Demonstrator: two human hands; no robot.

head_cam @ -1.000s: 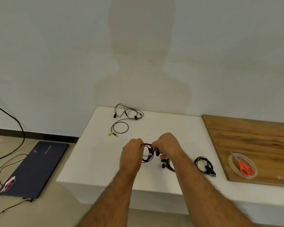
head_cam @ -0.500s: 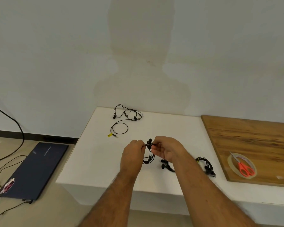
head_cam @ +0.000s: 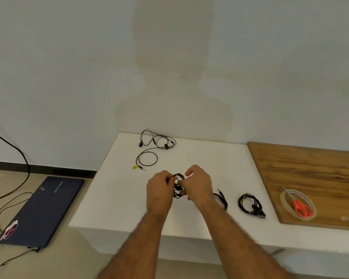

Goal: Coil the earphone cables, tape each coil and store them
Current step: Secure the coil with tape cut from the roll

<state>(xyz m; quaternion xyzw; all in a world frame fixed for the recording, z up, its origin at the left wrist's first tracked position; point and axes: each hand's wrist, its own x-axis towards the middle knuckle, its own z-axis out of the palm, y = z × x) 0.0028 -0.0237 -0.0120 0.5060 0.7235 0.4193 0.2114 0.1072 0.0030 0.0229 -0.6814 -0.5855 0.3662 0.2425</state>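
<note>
since the earlier frames both hands have stayed together over the front middle of the white table (head_cam: pixel 113 198), and the right hand (head_cam: pixel 199 186) has turned so that its upper finger now lifts clear above the bundle instead of lying along it. between the hands sits a black earphone coil (head_cam: pixel 178 187), held just above the tabletop. the left hand (head_cam: pixel 159 190) has its fingers curled round the coil's left side, gripping it. the right hand pinches the coil's right side with curled fingers; exactly which fingers touch the cable is hidden by the knuckles.

just right of the right wrist lies a second coiled earphone (head_cam: pixel 222 200), partly covered by the forearm, its metal plug poking out toward the wall. further right, near the table's front, rests a third coiled earphone (head_cam: pixel 251 204) with a small yellow tag. at the far side of the table, close to the wall, an uncoiled earphone (head_cam: pixel 151 150) sprawls in loose loops, its plug end marked with a yellow tag.

a wooden board (head_cam: pixel 310 170) covers the table's right part. on it lies a roll of clear tape (head_cam: pixel 285 202), with orange-handled scissors (head_cam: pixel 299 206) resting across the roll.

on the floor to the left lies a closed dark laptop (head_cam: pixel 42 210), with cables (head_cam: pixel 12 150) trailing around it.
</note>
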